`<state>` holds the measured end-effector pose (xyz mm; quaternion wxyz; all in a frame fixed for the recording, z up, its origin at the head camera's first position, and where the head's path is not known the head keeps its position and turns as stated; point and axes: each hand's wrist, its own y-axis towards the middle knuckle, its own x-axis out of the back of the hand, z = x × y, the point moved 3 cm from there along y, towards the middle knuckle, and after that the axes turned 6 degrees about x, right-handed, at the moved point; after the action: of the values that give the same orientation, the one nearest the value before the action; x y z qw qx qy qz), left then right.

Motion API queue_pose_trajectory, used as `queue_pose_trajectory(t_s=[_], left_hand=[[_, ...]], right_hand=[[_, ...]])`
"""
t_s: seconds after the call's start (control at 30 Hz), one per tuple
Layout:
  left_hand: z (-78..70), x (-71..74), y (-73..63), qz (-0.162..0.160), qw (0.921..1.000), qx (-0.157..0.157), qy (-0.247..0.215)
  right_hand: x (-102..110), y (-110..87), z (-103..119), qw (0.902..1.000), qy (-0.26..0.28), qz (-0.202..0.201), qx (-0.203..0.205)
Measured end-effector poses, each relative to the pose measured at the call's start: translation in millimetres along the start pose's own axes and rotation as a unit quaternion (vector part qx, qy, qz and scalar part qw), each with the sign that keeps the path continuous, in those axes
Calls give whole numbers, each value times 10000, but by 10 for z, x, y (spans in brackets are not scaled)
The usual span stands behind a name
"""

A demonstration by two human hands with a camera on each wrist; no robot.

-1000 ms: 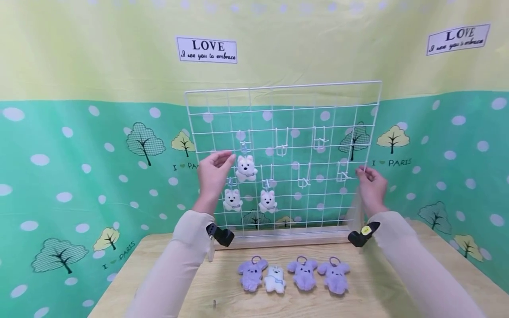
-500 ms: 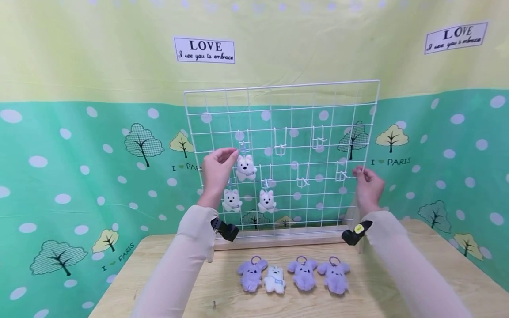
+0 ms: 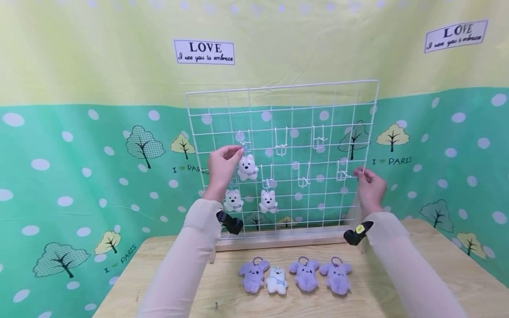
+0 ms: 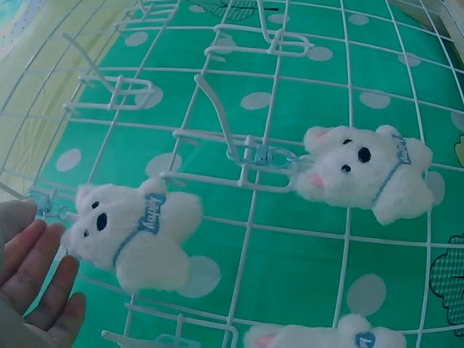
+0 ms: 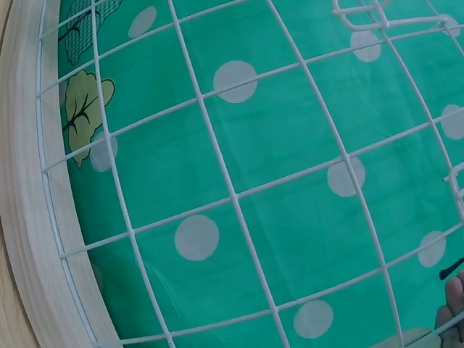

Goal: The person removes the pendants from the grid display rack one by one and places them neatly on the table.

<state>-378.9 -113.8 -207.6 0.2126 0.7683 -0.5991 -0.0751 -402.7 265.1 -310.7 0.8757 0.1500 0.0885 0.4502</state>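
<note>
My left hand [image 3: 225,170] is at the upper white plush dog keychain [image 3: 248,168], thumb and index finger pinching its light-blue clasp [image 4: 45,206] by the hook. The keychain hangs on the white wire grid panel [image 3: 292,106], its face outward in the left wrist view. Two more white plush dog keychains hang lower, one on the left [image 3: 233,201] and one toward the middle [image 3: 268,202]. My right hand [image 3: 371,187] grips the panel's right edge wire; in the right wrist view only its fingers [image 5: 455,308] show, at the lower right corner.
On the wooden table [image 3: 159,256] before the panel lie a white plush dog [image 3: 276,281] and three purple plush keychains [image 3: 306,276] with rings. Bare hooks [image 3: 281,148] stick out on the panel's right half. A wooden base [image 3: 286,240] holds the panel upright.
My left hand has moved right and slightly up, from beside the upper white plush dog to its clasp. The right hand keeps its place on the panel's edge.
</note>
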Motion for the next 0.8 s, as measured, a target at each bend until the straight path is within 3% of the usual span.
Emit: queue_pose_trajectory(t_s=[0.37,0.8], left_hand=[[1,-44,44,275,9996,91,18],[8,17,-27,367,9991,129,-161]], right_hand=[[36,18,25,9998,-36,-156,95],[1,-26,1,9994,-198,-202,218]])
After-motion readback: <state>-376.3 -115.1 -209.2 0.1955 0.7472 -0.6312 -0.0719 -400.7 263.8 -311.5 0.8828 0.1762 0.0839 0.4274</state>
